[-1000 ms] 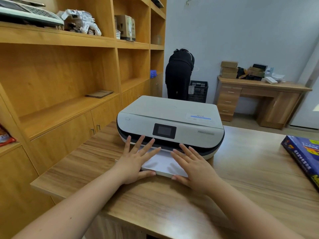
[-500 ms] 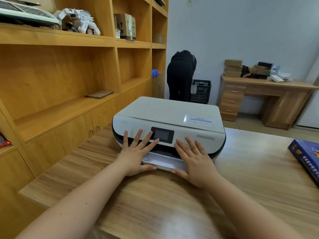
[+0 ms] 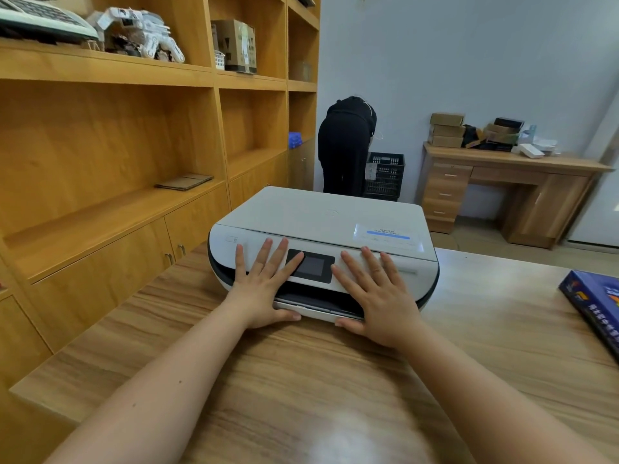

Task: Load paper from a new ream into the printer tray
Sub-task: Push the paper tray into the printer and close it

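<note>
A white printer (image 3: 321, 219) with a small dark screen stands on the wooden table (image 3: 301, 380). Its paper tray (image 3: 315, 311) is pushed almost fully in; only a thin white front lip shows at the bottom. My left hand (image 3: 259, 288) lies flat with fingers spread against the printer's front, its thumb on the tray lip. My right hand (image 3: 378, 296) is spread flat on the right of the screen, its thumb at the tray edge. No paper is visible in the tray. A blue ream package (image 3: 594, 306) lies at the table's right edge.
Wooden shelving (image 3: 117, 145) with boxes and a keyboard runs along the left. A person in black (image 3: 346, 145) bends over by a black crate (image 3: 385, 175) behind the printer. A wooden desk (image 3: 509, 189) with stacked boxes stands at the back right.
Both hands have pushed the tray, with white paper on it, into the printer. The tray stuck out a second ago; now only its front lip shows, and my fingers rest on the printer front.
</note>
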A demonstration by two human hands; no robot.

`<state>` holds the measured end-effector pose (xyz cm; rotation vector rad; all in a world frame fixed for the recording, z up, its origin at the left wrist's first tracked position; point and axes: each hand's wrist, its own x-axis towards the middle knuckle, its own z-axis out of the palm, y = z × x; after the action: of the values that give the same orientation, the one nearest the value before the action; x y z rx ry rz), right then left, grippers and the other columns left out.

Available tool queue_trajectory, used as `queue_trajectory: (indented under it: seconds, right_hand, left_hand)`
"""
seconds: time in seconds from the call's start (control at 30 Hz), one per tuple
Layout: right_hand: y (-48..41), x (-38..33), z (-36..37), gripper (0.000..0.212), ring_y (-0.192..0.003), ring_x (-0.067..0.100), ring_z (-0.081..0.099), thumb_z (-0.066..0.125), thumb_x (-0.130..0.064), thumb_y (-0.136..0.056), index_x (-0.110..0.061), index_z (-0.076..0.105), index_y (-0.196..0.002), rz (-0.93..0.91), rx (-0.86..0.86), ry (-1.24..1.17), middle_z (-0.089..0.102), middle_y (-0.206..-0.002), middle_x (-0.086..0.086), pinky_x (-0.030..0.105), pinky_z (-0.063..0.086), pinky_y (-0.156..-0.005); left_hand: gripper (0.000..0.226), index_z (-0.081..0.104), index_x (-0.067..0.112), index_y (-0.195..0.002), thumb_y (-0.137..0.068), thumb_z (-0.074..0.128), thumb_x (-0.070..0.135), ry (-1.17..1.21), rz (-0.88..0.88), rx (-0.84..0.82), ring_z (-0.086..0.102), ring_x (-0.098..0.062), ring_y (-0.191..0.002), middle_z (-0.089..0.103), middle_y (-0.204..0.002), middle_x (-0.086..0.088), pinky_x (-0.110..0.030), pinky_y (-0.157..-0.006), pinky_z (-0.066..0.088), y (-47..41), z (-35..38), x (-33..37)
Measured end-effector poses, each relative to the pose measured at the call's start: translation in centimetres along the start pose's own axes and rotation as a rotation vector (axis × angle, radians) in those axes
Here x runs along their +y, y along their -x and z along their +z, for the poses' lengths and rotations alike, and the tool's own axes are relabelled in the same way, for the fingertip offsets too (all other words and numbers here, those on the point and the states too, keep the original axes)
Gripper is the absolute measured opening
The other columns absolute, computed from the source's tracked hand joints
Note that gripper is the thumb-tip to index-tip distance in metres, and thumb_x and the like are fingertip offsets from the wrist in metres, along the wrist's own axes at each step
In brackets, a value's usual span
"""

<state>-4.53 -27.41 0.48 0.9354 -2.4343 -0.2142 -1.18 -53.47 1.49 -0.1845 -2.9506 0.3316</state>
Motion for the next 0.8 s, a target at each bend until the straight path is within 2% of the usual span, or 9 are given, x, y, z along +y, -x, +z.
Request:
queue_trajectory:
  seconds: [0.23, 0.47, 0.63, 0.8]
  right_hand:
    - [-0.1, 0.1, 0.6, 0.091, -0.147, 0.038, 0.007, 0.041, -0.075, -0.081, -0.023, 0.022, -0.153, -0.006, 0.029, 0.012, 0.018, -0.161, 0.005, 0.058, 0.013, -0.115]
    - [-0.3, 0.0, 0.8, 0.093, -0.146, 0.039, 0.010, 0.047, -0.074, -0.078, -0.024, 0.023, -0.152, 0.001, 0.037, 0.038, 0.020, -0.160, 0.005, 0.061, 0.012, -0.115]
    - [-0.3, 0.0, 0.6, 0.093, -0.147, 0.039, 0.008, 0.045, -0.074, -0.078, -0.025, 0.020, -0.153, 0.011, 0.014, 0.051, 0.016, -0.161, 0.005, 0.061, 0.010, -0.115]
    - [-0.3, 0.0, 0.1, 0.092, -0.147, 0.038, 0.003, 0.039, -0.076, -0.079, -0.026, 0.015, -0.154, 0.011, -0.077, 0.047, 0.012, -0.161, 0.005, 0.060, 0.008, -0.116]
  left_hand:
    - [0.113, -0.039, 0.038, -0.140, -0.069, 0.032, 0.090, 0.024, 0.006, 0.064, -0.044, -0.028, -0.135, -0.048, -0.148, 0.001, -0.069, -0.105, -0.017, -0.4, 1.1, -0.2]
    - [0.112, -0.028, 0.037, -0.147, -0.068, 0.031, 0.090, 0.018, -0.002, 0.161, -0.034, -0.030, -0.141, -0.037, -0.155, 0.000, -0.070, -0.108, -0.011, -0.6, 1.9, -0.2]
    - [0.112, -0.030, 0.038, -0.146, -0.068, 0.032, 0.090, 0.023, -0.010, 0.145, -0.037, -0.029, -0.140, -0.040, -0.153, 0.001, -0.069, -0.108, -0.012, -0.6, 1.9, -0.2]
    - [0.113, -0.036, 0.041, -0.141, -0.070, 0.039, 0.088, 0.066, -0.028, 0.051, -0.045, -0.025, -0.134, -0.048, -0.148, 0.005, -0.067, -0.108, -0.016, -0.2, 0.7, 0.2]
